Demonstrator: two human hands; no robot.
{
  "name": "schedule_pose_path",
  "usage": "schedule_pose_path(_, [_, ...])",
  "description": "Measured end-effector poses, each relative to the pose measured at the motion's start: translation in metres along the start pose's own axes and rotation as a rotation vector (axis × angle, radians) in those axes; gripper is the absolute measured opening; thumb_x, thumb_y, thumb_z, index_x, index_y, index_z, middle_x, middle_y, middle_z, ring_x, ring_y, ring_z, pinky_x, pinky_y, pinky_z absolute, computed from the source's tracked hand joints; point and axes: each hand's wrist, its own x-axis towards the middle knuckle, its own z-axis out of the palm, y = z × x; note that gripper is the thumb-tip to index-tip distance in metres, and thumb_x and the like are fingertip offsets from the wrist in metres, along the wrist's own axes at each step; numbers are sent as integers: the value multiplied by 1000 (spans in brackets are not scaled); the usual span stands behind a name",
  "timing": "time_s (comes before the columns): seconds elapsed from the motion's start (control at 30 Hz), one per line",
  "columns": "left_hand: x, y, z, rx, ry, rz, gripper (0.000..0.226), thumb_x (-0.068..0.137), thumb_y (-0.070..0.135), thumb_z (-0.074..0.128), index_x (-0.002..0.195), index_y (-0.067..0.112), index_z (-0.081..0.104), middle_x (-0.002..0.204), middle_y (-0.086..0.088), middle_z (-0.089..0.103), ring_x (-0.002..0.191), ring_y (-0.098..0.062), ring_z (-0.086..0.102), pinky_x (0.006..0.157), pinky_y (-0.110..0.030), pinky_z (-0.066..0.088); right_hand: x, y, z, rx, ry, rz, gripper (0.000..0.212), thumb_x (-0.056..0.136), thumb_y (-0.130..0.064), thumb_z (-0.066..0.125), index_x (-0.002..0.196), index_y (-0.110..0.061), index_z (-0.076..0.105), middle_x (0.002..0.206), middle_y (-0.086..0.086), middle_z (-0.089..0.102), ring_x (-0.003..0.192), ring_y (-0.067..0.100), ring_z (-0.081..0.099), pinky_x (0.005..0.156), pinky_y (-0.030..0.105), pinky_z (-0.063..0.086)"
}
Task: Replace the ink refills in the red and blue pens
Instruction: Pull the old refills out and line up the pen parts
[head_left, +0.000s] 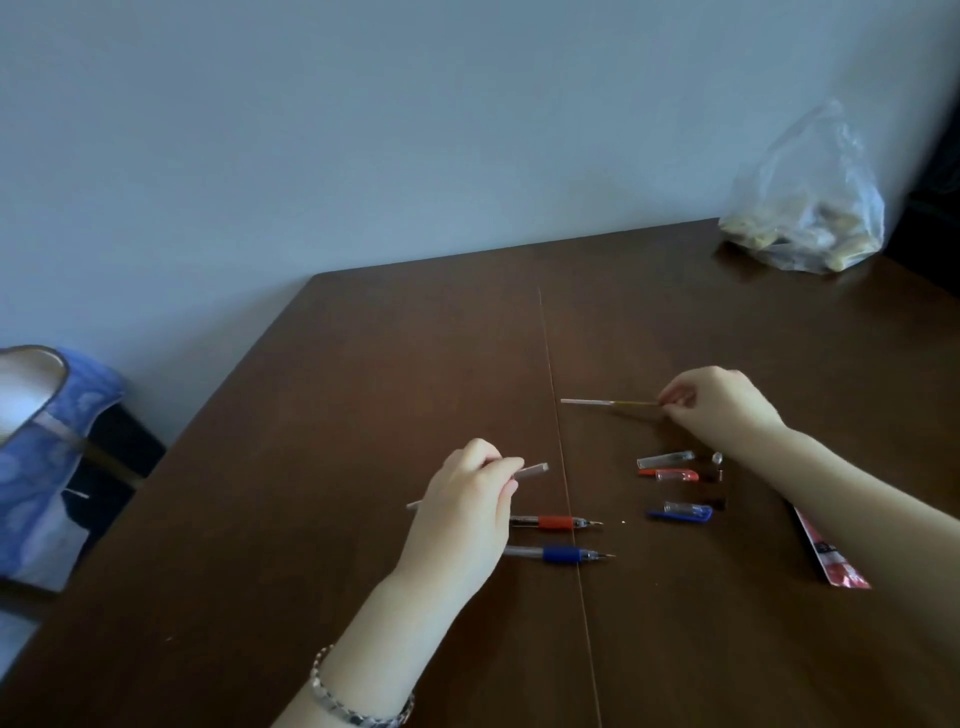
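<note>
Rear ends of the red pen (556, 522) and the blue pen (562, 554) hidden under the left hand (467, 501). Only grips and tips showing, tips toward the right edge of the desk (363, 389), both lying across the seam (551, 374) down its middle, the blue one nearer the front edge.

Left hand curled, thumb and fingers pinching a thin pale tube (535, 470), slanted, one end out past the fingers, the other poking out behind the hand. Refill or bare barrel: impossible to tell.

Right hand (722, 400) farther back, right of the seam, fingertips pinched on the yellowish end of a thin refill (602, 402), pale end pointing left. Resting on the wood or just above it: unclear.

Nearer the front edge than the right hand, a loose cluster: clear cap (665, 459), red cap (670, 474), blue cap (680, 512), plus a few tiny parts (717, 459) too small to name.

Red packet (836, 561) near the right edge, its upper part covered by the right forearm, print unreadable.

At the far right corner, a clear plastic bag (805, 218) of blurred yellowish lumps.

Off the left edge, blue patterned cloth (47, 467), cut by the frame.

Bracelet (353, 704) on the left wrist, partly cut off at the bottom.
</note>
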Motion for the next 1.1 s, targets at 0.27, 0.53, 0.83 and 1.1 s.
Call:
schedule_pose_path(0.27, [32, -9, 23, 104, -239, 11, 27, 91, 11, 46, 114, 18, 58, 113, -5, 57, 103, -20, 51, 83, -29, 43, -33, -7, -14, 21, 55, -35, 19, 81, -13, 56, 94, -19, 69, 97, 4, 70, 94, 21, 61, 83, 43, 52])
schedule_pose_path(0.53, [13, 6, 23, 90, -113, 161, 27, 88, 22, 54, 115, 20, 58, 115, -1, 61, 109, -17, 50, 95, -32, 38, -82, -5, -23, 7, -20, -136, 25, 81, -12, 57, 99, -25, 67, 89, -11, 61, 82, 6, 50, 74, 23, 43])
schedule_pose_path(0.83, [-6, 14, 21, 61, -165, 75, 26, 91, 26, 47, 114, 21, 56, 118, 0, 57, 113, -14, 47, 98, -27, 37, -114, -29, -15, 195, -44, -303, 18, 78, -10, 66, 93, -19, 71, 88, -14, 63, 73, -9, 54, 71, -1, 37])
schedule_pose_path(1.1, [-19, 40, 3, -51, -26, 223, 24, 76, 12, 67, 99, 9, 66, 94, -9, 70, 82, -21, 68, 75, -33, 56, -120, -55, -12, 353, -132, -363, 18, 75, -15, 71, 88, -27, 74, 71, -22, 61, 83, -3, 57, 68, 7, 43])
